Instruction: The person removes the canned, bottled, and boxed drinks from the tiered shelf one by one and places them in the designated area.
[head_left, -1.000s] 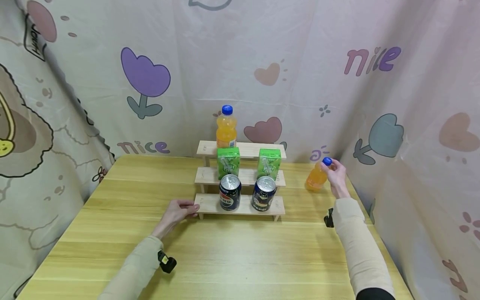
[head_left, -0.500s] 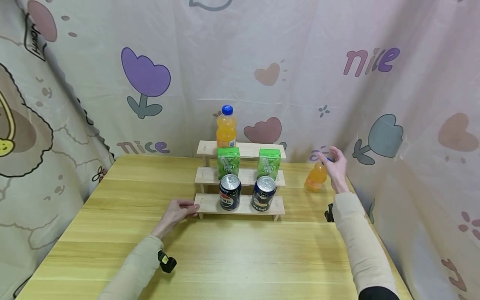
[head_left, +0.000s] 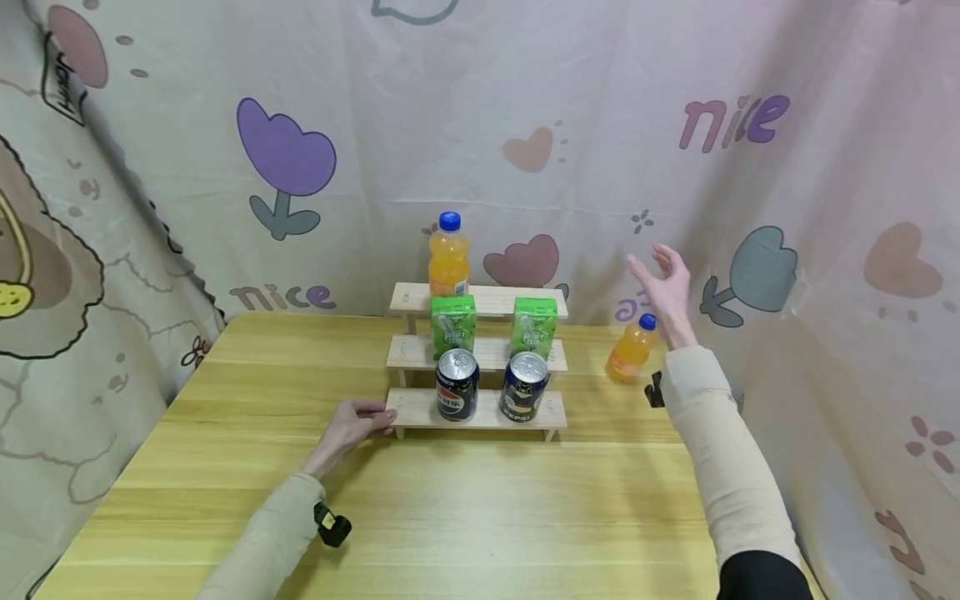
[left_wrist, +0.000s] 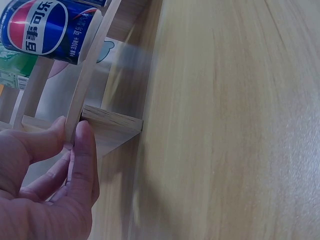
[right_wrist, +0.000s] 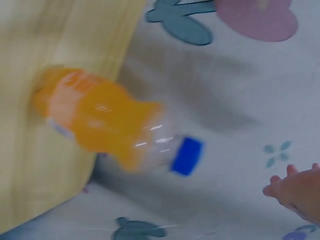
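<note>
My left hand (head_left: 352, 432) pinches the left end of the lowest step of a three-tier wooden shelf (head_left: 408, 408), thumb on top and fingers below, as the left wrist view shows. My right hand (head_left: 669, 292) is raised with thumb and fingers spread, holding nothing. Just below it, apart from it, an orange drink bottle (head_left: 628, 352) with a blue cap stands on the table; it looks blurred in the right wrist view. On the shelf are two dark blue soda cans (head_left: 457, 385) on the lowest tier, two green drink cartons (head_left: 453, 325) in the middle, and another orange bottle (head_left: 448, 260) on top.
The shelf and bottle stand on a light wooden table (head_left: 480, 517). Behind it and at both sides hangs a pale patterned curtain (head_left: 420, 100), close to the table's back edge and right edge.
The right hand has let go of the orange bottle's blue cap and risen above it, its fingers spreading. The bottle stays on the table. The left hand keeps its grip on the shelf.
</note>
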